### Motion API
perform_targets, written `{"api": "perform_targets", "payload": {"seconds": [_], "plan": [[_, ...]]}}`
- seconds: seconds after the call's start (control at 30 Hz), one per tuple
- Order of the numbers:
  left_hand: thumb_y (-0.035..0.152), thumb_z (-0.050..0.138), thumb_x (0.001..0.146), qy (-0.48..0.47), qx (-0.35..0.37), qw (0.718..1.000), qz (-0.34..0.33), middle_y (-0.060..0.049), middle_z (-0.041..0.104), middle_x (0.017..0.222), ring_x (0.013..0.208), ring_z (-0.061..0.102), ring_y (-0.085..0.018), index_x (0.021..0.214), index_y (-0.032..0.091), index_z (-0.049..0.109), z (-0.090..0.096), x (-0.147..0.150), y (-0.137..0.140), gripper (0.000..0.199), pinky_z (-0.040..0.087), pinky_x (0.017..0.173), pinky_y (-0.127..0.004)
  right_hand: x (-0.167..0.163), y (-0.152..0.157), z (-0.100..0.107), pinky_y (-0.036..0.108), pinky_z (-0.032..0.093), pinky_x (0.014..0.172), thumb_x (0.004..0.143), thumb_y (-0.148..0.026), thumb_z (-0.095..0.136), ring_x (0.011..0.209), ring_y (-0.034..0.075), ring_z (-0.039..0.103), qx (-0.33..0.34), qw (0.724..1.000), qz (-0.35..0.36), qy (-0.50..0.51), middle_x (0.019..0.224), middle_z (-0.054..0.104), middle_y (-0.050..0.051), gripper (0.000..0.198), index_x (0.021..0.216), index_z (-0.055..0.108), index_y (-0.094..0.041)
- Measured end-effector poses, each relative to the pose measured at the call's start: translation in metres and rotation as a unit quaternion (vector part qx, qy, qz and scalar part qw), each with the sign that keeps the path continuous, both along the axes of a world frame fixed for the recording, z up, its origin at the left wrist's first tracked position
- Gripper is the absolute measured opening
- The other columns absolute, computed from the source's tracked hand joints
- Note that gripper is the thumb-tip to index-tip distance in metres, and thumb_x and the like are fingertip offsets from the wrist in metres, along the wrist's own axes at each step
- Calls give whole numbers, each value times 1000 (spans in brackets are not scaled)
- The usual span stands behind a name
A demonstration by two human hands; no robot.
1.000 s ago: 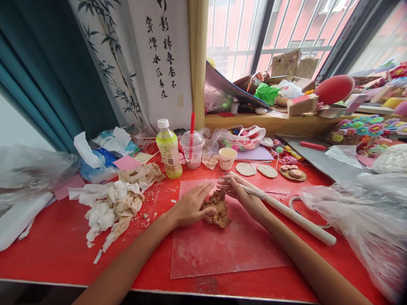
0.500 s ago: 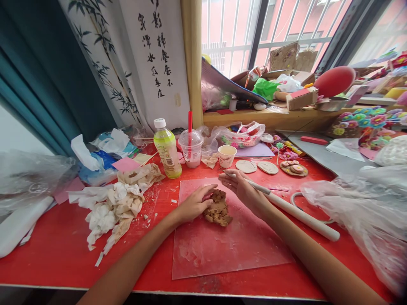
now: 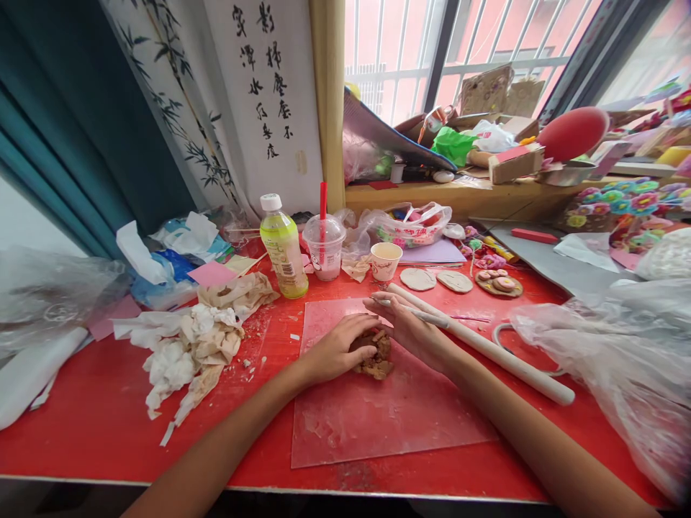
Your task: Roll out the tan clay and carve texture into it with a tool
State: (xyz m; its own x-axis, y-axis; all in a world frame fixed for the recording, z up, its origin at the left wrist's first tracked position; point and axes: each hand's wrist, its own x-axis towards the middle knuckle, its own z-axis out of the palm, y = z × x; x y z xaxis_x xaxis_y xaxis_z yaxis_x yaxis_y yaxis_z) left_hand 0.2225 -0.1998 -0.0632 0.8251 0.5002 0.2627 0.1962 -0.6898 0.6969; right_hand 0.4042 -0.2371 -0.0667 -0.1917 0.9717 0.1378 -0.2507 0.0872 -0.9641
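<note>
My left hand (image 3: 341, 347) curves over a crumbly lump of brown clay (image 3: 381, 357), thumb on its near side and fingers behind it. Part of the clay is hidden under that hand. Close by on the right, my right hand (image 3: 413, 329) keeps a slim pale stick-like tool (image 3: 432, 317) tucked along its fingers, and its fingertips reach the top edge of the clay. Both hands are above a clear sheet (image 3: 345, 432) lying on the red table (image 3: 108, 432). A long pale rolling pin (image 3: 518, 367) rests behind my right hand and forearm.
Behind the sheet stand a green drink bottle (image 3: 283, 248), a lidded cup with a red straw (image 3: 324, 252) and a paper cup (image 3: 385, 260). Flat clay discs (image 3: 417, 278) lie beside them. Crumpled tissues (image 3: 186, 352) are at left, a plastic bag (image 3: 610, 345) at right.
My left hand has moved right and over the clay, covering more of it. The lump looks more compact. My right hand has shifted slightly left and down, closer to the clay.
</note>
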Motion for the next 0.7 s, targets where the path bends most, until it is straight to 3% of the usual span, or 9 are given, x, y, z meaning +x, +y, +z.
{"api": "perform_targets", "payload": {"seconds": [0.1,0.2,0.33,0.43,0.5,0.6,0.7], "plan": [[32,53,84,13,54,998,-4,-7,36,136,129,26,-19,123,21,45,0,1,0,41,22,108,-38,-6,0,-2,39,33,103,89,-44,35,124,16,40,18,1000,-12,2,130,48,6,31,113,44,-27],[30,57,82,-5,45,999,-6,-7,39,133,129,27,-20,115,21,51,1,0,-2,35,25,106,-37,-8,0,0,39,32,104,88,-44,37,123,16,40,39,998,-35,-38,128,49,5,30,111,46,-27],[23,62,77,-24,-68,997,-9,-9,52,118,110,48,-19,108,18,50,2,-1,-8,33,40,93,-33,-3,1,9,40,32,103,89,-42,36,122,16,41,62,995,-71,-44,120,53,5,27,106,49,-26],[21,59,78,-28,-135,990,-11,-7,56,109,97,55,-17,115,19,47,2,0,-11,39,44,86,-30,2,2,14,40,39,98,90,-42,32,120,18,43,63,994,-69,-49,118,54,7,28,105,48,-25],[21,56,81,-63,-146,987,11,-6,54,113,104,52,-17,121,22,45,2,0,-10,42,40,90,-31,5,2,14,38,44,92,92,-42,25,115,18,48,83,987,-77,-114,114,56,8,32,107,46,-23],[24,51,84,-145,-165,972,85,-5,50,117,110,46,-18,116,22,51,1,-1,-6,32,35,97,-32,11,3,12,39,49,82,92,-42,21,96,19,59,126,954,-103,-253,100,61,9,37,112,44,-21],[24,52,83,-212,-277,931,110,-7,50,113,104,49,-17,112,18,53,0,-2,-1,30,38,92,-30,21,5,12,46,42,90,85,-39,45,96,23,57,158,927,-97,-326,97,62,9,30,107,54,-21]]}}
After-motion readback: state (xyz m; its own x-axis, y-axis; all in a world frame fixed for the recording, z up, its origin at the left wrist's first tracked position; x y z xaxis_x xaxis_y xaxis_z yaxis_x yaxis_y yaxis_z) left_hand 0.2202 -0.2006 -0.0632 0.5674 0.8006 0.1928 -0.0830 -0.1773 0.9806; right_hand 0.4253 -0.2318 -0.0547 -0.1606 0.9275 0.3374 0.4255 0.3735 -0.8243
